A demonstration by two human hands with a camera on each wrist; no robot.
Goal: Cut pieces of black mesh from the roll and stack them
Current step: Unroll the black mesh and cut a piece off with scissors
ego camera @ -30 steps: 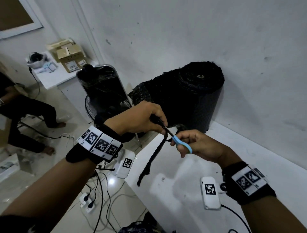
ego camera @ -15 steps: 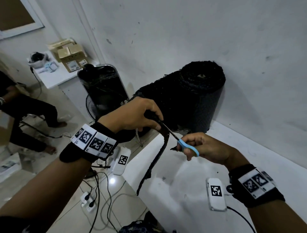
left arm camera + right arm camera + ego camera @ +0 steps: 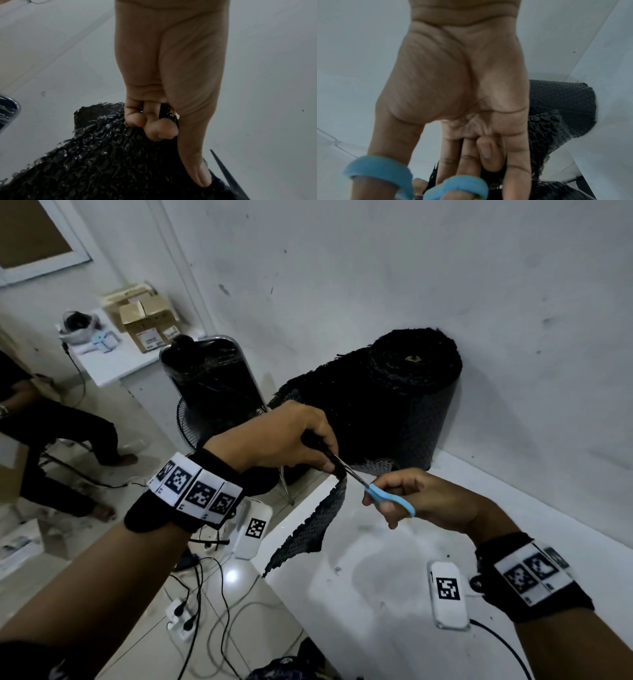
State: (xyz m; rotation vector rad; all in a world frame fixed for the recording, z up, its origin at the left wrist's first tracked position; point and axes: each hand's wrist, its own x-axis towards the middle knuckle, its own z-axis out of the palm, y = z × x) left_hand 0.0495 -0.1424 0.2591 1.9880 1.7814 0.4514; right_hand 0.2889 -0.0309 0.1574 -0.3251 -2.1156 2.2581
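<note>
White tabletop (image 3: 394, 594) against the wall, black mesh roll (image 3: 404, 405) standing upright at its far edge near the left corner, loose mesh end trailing on the tabletop

The roll of mesh (image 3: 407, 398) stands on the table (image 3: 376, 594), at the back, close to the wall (image 3: 445, 268). A loose sheet runs from the roll out to the left. The left hand (image 3: 287, 436) holds the mesh in front of the roll. A strip of mesh (image 3: 308, 525) hangs down from that hand, over the left edge of the table. The right hand (image 3: 421, 498) is just right of the strip, above the table, with the scissors (image 3: 380, 494) in it. The blades point up and left, at the strip, right beside the left hand's fingers. A chair (image 3: 209, 385) stands on the floor, left of the roll. Boxes (image 3: 147, 320) sit on another table, far back on the left
</note>
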